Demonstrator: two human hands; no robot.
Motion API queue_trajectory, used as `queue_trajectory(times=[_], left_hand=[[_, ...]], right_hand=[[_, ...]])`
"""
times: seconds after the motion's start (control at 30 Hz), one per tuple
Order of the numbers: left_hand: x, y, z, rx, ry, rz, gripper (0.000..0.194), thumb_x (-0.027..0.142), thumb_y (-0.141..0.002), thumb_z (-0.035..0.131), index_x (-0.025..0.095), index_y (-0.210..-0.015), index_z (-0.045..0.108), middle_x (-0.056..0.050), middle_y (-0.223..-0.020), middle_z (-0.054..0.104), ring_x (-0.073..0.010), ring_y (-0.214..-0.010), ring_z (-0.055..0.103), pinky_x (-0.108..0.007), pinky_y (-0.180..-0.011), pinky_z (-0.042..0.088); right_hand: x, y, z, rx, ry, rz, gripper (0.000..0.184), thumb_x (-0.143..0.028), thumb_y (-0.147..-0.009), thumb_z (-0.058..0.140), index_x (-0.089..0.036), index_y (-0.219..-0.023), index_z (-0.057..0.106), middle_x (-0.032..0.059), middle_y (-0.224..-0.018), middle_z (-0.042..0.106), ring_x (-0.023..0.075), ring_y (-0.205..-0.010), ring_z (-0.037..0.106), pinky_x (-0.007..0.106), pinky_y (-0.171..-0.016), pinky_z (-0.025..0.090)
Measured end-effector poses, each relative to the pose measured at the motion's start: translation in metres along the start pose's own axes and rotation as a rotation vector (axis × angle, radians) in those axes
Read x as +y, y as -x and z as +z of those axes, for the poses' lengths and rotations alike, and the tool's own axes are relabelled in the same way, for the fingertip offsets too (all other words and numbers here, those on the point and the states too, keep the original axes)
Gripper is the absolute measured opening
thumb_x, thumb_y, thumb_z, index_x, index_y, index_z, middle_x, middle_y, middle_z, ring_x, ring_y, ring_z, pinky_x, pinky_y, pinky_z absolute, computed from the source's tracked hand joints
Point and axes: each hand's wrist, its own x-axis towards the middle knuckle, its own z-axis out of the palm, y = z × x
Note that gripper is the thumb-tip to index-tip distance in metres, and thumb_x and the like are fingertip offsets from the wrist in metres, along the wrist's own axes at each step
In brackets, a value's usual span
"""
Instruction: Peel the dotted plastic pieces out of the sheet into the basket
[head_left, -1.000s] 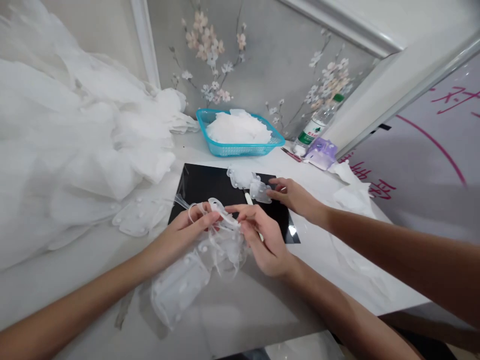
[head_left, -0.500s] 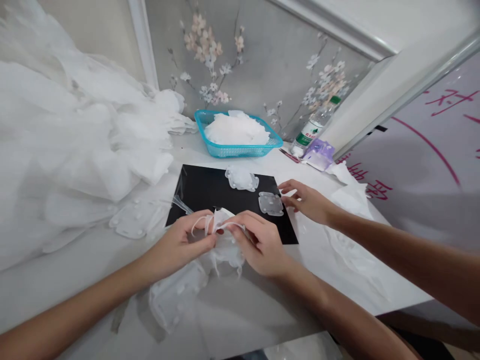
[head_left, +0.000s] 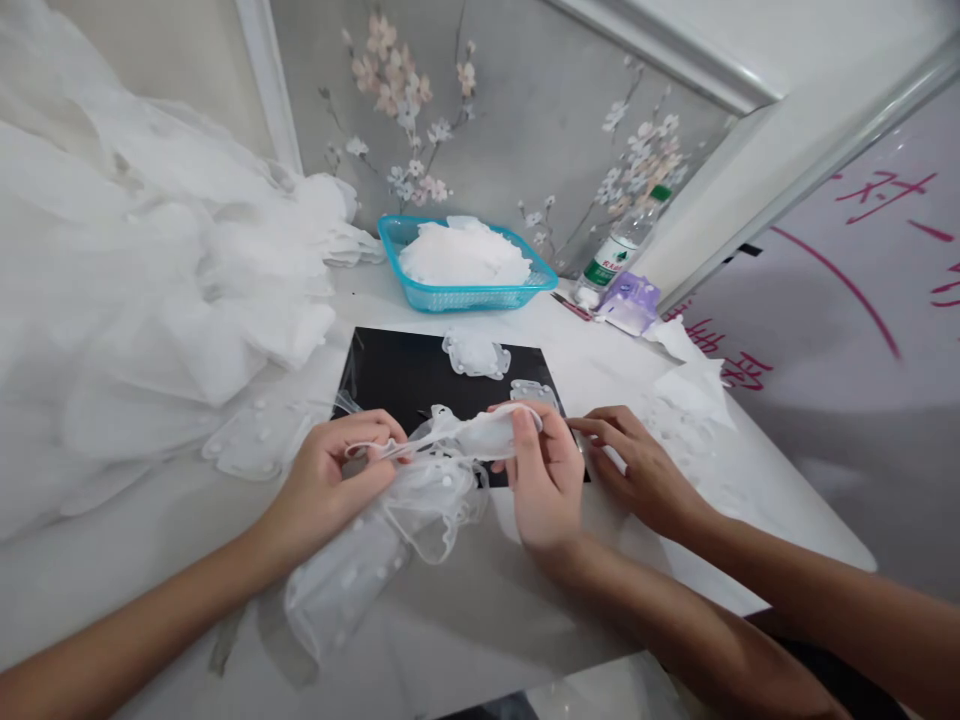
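Observation:
Between my hands stretches a thin, soft white translucent piece (head_left: 480, 438) with ragged, stringy edges. My left hand (head_left: 334, 475) pinches its narrow strips, and my right hand (head_left: 546, 490) holds its wider end between thumb and fingers. Below them hangs a crumpled, clear frilly part (head_left: 431, 500); whether it is joined to the held piece is hard to tell. Behind my hands lies a black board (head_left: 394, 370). A shaped translucent piece with pale dots (head_left: 476, 355) rests at its back, and a second dotted piece (head_left: 534, 391) on its right is partly hidden by my right hand.
Another person's hand (head_left: 645, 470) rests by the board's right edge. White sheets (head_left: 165, 260) are heaped at the left. A blue basket (head_left: 480, 298) of white material, a bottle (head_left: 619, 255) and a purple packet (head_left: 630, 305) stand behind. Translucent pieces (head_left: 341, 585) lie in front.
My hands have moved apart, drawing the white piece out between them, and my right hand has turned upward. The other person's hand has shifted nearer, down along the board's right edge.

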Motion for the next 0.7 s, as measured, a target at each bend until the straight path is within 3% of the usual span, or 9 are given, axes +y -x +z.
queue_trajectory(times=[0.17, 0.33, 0.47, 0.7], left_hand=[[-0.004, 0.002, -0.004, -0.039, 0.079, -0.024, 0.027, 0.032, -0.079, 0.049, 0.018, -0.056, 0.048, 0.003, -0.053, 0.045, -0.0099, -0.051, 0.039, -0.023, -0.049, 0.028], [0.002, -0.005, -0.002, -0.113, 0.013, 0.001, 0.023, 0.042, -0.076, 0.055, 0.019, -0.073, 0.054, 0.005, -0.057, 0.05, -0.0102, -0.053, 0.045, -0.019, -0.048, 0.033], [0.006, -0.007, 0.002, -0.152, -0.091, 0.105, 0.021, 0.038, -0.073, 0.06, 0.018, -0.066, 0.057, 0.004, -0.06, 0.054, -0.0108, -0.056, 0.049, -0.019, -0.052, 0.038], [0.003, -0.008, 0.001, -0.127, -0.078, 0.08, 0.022, 0.036, -0.078, 0.059, 0.019, -0.063, 0.061, 0.004, -0.059, 0.058, -0.0095, -0.057, 0.052, -0.017, -0.051, 0.038]], right_hand=[[-0.001, -0.004, -0.003, -0.079, 0.047, 0.06, 0.044, -0.012, -0.086, 0.041, -0.029, -0.126, 0.048, 0.0107, -0.105, 0.05, 0.0213, -0.092, 0.057, 0.035, -0.078, 0.053], [-0.005, -0.004, -0.004, -0.156, 0.04, 0.123, 0.047, -0.01, -0.086, 0.036, -0.029, -0.128, 0.047, 0.01, -0.11, 0.046, 0.02, -0.097, 0.054, 0.037, -0.085, 0.05], [-0.006, -0.008, -0.006, -0.14, 0.024, 0.111, 0.045, -0.014, -0.085, 0.037, -0.034, -0.124, 0.049, 0.0093, -0.109, 0.048, 0.0226, -0.093, 0.056, 0.041, -0.08, 0.052], [-0.015, -0.028, -0.009, -0.183, 0.128, 0.046, 0.06, -0.009, -0.078, 0.041, -0.036, -0.131, 0.044, 0.0094, -0.11, 0.048, 0.0224, -0.082, 0.058, 0.04, -0.069, 0.054]])
